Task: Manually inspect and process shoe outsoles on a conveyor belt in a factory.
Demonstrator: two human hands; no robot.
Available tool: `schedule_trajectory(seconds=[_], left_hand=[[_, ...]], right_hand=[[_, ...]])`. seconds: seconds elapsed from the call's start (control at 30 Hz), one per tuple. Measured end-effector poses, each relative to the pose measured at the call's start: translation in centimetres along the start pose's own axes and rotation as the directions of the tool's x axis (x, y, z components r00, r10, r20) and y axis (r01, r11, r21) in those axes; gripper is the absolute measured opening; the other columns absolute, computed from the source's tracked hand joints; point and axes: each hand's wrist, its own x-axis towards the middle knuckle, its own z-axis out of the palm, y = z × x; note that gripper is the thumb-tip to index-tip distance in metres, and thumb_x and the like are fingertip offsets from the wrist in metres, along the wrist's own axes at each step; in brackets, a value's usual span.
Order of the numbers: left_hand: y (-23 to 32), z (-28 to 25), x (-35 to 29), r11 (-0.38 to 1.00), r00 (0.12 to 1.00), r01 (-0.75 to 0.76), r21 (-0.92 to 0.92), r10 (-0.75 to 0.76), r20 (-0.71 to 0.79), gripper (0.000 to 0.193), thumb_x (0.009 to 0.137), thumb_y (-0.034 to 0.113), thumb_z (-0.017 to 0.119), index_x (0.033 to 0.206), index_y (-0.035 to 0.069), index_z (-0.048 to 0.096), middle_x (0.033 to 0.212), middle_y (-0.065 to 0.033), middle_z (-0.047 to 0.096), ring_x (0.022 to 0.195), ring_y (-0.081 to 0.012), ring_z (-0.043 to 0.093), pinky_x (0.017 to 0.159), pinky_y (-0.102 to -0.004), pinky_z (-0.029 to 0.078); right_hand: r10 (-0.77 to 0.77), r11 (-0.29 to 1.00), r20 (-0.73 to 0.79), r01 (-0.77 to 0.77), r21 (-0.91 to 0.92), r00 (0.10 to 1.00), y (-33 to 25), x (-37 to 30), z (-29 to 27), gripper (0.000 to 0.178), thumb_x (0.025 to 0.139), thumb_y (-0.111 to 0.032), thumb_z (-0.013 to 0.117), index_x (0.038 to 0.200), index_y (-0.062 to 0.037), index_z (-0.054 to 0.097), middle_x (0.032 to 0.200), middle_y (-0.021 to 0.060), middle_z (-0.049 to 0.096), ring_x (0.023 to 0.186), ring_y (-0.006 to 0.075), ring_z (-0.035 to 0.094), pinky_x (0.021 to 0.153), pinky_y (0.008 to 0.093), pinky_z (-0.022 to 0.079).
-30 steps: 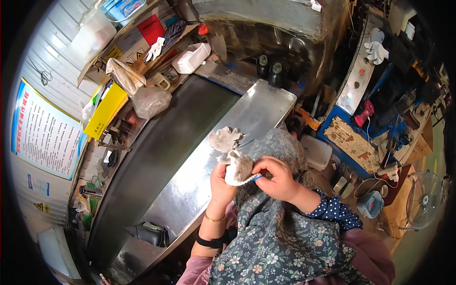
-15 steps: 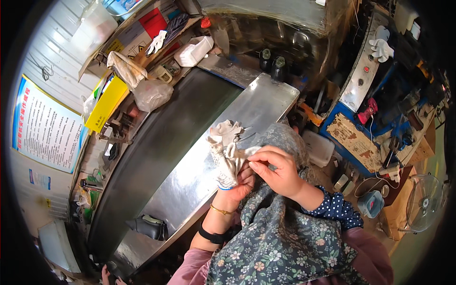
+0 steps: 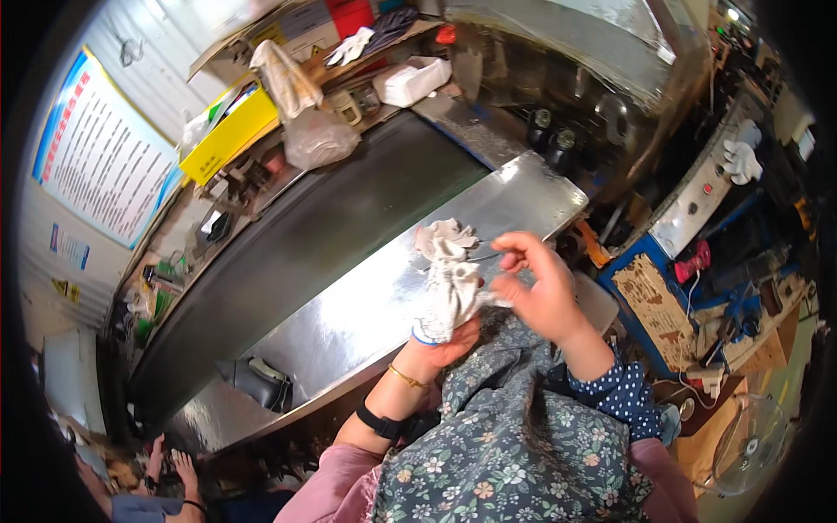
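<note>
My left hand [image 3: 458, 345] is closed around the lower part of a white knit work glove [image 3: 451, 301] with a blue-edged cuff. Greyish, crumpled glove fingers [image 3: 445, 237] stick up at its top; I cannot tell whether they belong to a second glove. Some thin dark strands show beside them. To the right, my right hand [image 3: 536, 283] is raised apart from the glove, its fingers loosely bent and spread, with nothing visible in it. Both hands are in front of a shiny metal table [image 3: 349, 322].
Behind the metal table runs a dark belt [image 3: 349, 187]. A black pouch-like item [image 3: 257, 383] lies at the table's left end. A yellow box [image 3: 227, 135] and a white tray [image 3: 411, 81] stand on the shelf. Another person's hands [image 3: 183, 471] show at lower left.
My right hand has let go of the glove and moved off to the right, its fingers opening. The view has shifted, and more of the other person shows at lower left.
</note>
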Motion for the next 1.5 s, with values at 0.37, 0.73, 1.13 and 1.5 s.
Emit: schedule_trajectory(seconds=[0.37, 0.73, 1.13, 1.5], left_hand=[[3.3, -1.3, -4.1, 0.381, 0.677, -0.675, 0.632, 0.661, 0.324, 0.043, 0.095, 0.006, 0.062, 0.136, 0.004, 0.051, 0.125, -0.0076, 0.063, 0.113, -0.0182, 0.062, 0.097, -0.0339, 0.052], [5.5, -1.8, -8.5, 0.707, 0.726, -0.685, 0.173, 0.682, 0.089, 0.023, 0.096, 0.008, 0.057, 0.118, 0.005, 0.060, 0.109, -0.0085, 0.068, 0.094, -0.0194, 0.068, 0.082, -0.0351, 0.060], [4.6, -3.2, -5.9, 0.335, 0.498, -0.637, 0.695, 0.866, 0.039, 0.024, 0.091, -0.002, 0.060, 0.115, 0.002, 0.060, 0.100, -0.0022, 0.065, 0.087, -0.0061, 0.060, 0.077, -0.0230, 0.051], [3.3, -1.1, -6.7, -0.566, 0.417, -0.094, 0.819, 0.725, 0.548, 0.032, 0.081, 0.007, 0.068, 0.112, 0.002, 0.062, 0.100, -0.0160, 0.065, 0.092, -0.0307, 0.066, 0.082, -0.0389, 0.053]], right_hand=[[0.259, 0.842, 0.144, -0.297, 0.451, 0.955, 1.2, -0.3, 7.5, 0.012, 0.091, -0.002, 0.068, 0.100, -0.0029, 0.060, 0.096, 0.0024, 0.064, 0.087, 0.0082, 0.059, 0.078, 0.0245, 0.049], [0.157, 0.705, 0.670, -0.557, 0.438, 0.726, -0.1, 1.2, 11.1, 0.033, 0.098, -0.010, 0.063, 0.128, -0.0009, 0.055, 0.100, 0.0048, 0.067, 0.091, 0.0067, 0.059, 0.080, 0.0224, 0.047], [-0.274, 0.906, -0.126, 0.212, -0.366, 0.953, 0.4, 2.3, 11.0, 0.026, 0.087, -0.008, 0.071, 0.109, -0.0016, 0.058, 0.099, 0.0060, 0.058, 0.085, 0.0181, 0.057, 0.074, 0.0298, 0.048], [0.283, 0.958, 0.466, -0.267, -0.100, 0.838, 2.5, -0.6, 10.9, 0.022, 0.081, 0.007, 0.064, 0.102, 0.0002, 0.062, 0.085, 0.0038, 0.062, 0.076, 0.0086, 0.056, 0.066, 0.0245, 0.048]])
